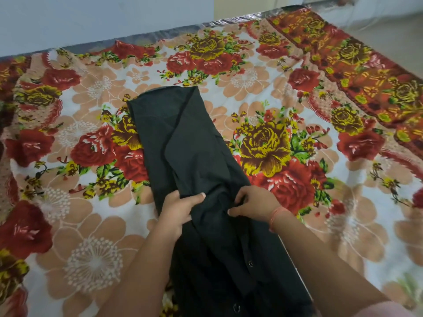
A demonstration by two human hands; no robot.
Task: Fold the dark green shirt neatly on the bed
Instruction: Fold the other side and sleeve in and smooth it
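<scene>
The left hand [180, 213] is gripping a bunched ridge of the dark green buttoned fabric shirt [183, 138], and the right hand [254, 204] is pinching it just beside. The shirt is lying as a long narrow strip on the bed's red-and-yellow floral sheet [91, 202]. Lifting from this bunch is probably risking a crooked crease or the side folds slipping open. The rumpled sheet may be dragging at the cloth.

left hand [176, 213]: bare, nothing worn | right hand [254, 204]: bare | thread band [275, 217]: thin orange-red strands round the right wrist, just behind the fingers | sleeve [384, 310]: pale pink, right arm, far back from the fingers
</scene>
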